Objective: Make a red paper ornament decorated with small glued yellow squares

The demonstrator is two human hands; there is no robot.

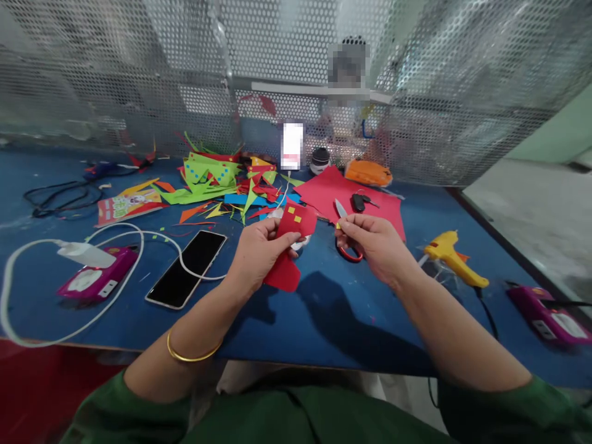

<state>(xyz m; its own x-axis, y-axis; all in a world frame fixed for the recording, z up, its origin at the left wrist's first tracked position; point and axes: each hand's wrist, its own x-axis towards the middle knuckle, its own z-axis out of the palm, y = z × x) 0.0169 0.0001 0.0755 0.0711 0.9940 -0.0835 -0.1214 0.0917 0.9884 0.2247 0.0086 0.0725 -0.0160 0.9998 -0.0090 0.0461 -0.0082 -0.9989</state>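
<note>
Gripping a red paper cutout [306, 223] with yellow squares [298, 219], the left hand [259, 250] holds it over the middle of the counter [296, 339], back from its front edge. The right hand [372, 243] pinches a small yellow piece [338, 226] in its fingertips, partly covering red-handled scissors [354, 256]. A yellow glue gun [456, 262] lies toward the counter's right edge.

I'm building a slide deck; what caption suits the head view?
Left hand holds red paper bearing yellow squares; right hand pinches a yellow bit near scissors.
</note>
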